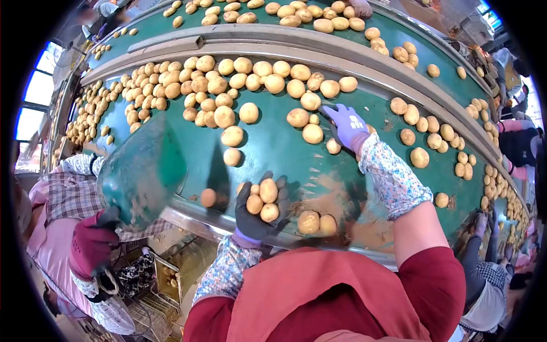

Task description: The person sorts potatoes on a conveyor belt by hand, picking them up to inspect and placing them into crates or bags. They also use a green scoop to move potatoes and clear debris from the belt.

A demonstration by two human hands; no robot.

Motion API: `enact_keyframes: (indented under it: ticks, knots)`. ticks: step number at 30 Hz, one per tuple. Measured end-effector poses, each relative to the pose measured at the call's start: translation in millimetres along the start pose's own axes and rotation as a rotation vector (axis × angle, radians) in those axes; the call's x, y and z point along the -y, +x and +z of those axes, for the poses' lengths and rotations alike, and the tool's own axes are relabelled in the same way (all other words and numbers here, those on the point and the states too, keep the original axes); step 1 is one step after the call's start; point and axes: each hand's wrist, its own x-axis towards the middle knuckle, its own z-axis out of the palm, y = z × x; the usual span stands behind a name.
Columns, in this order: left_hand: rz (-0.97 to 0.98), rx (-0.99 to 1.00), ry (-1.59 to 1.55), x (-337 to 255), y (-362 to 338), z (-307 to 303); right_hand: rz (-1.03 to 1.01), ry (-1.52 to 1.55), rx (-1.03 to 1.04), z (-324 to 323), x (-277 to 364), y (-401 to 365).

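Observation:
My left hand (254,219), in a dark glove with a purple cuff, is turned palm up near the belt's front edge. Its fingers curl around several small potatoes (261,199). Farther out over the green belt, my right hand (348,126) wears a purple glove with dark fingertips. Those fingers stretch toward a potato (310,101) and look apart, with nothing seen between them. A rounder potato (312,133) and a smaller one (333,146) lie just left of the right hand. Two potatoes, one of them a larger potato (309,222), rest to the right of my left hand.
Potatoes crowd the far left of the green belt (273,154). A metal divider (250,48) separates it from another belt behind. At left, a co-worker's maroon-gloved hand (94,242) holds a green scoop-like container (142,171). Other workers stand at right. Wire crates (165,279) sit below.

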Motion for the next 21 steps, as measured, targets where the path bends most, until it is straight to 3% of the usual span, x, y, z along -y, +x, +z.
enact_keyframes:
  ticks: [3, 5, 7, 10, 12, 13, 14, 15, 16, 17, 19, 20, 21]
  knots:
    - [0.308, 0.098, 0.804, 16, 15, -6, -0.178, 0.071, -0.006, -1, 33, -7]
    - [-0.056, -0.17, -0.228, 14, 18, -8, -0.19, -0.093, 0.159, 3, 53, 2]
    - [-0.031, -0.154, -0.102, 19, 11, 3, -0.095, -0.023, 0.148, 18, 67, 16]
    - [-0.129, -0.014, -0.259, 39, -4, 10, 0.085, 0.269, 0.107, 32, 86, 31]
    - [-0.214, 0.044, -0.36, 51, -10, 16, -0.034, 0.732, -0.288, 30, 126, 12]
    - [-0.466, -0.029, -1.266, 60, -4, 12, -0.031, 0.776, -0.428, 26, 158, 0]
    - [-0.71, -0.092, -2.176, 70, 5, -1, -0.025, 0.618, -0.521, 18, 190, -14]
    - [-0.952, -0.153, -3.085, 79, 6, -6, 0.075, 1.01, -0.422, 68, 203, -28]
    - [-0.587, -0.262, -3.322, 79, -14, 41, -0.079, 0.752, -0.372, 49, 230, -41]
    - [-0.679, -0.232, -3.293, 79, -24, 50, -0.223, 0.493, -0.315, 27, 250, -51]
    - [-0.818, -0.051, -3.179, 88, -33, 40, -0.306, 0.448, -0.208, 31, 253, -64]
    - [-0.849, 0.085, -3.098, 95, -32, 27, -0.333, 0.621, -0.125, 26, 248, -64]
    - [-1.201, 0.036, -2.86, 96, -38, 25, -0.364, 0.798, -0.038, 6, 244, -60]
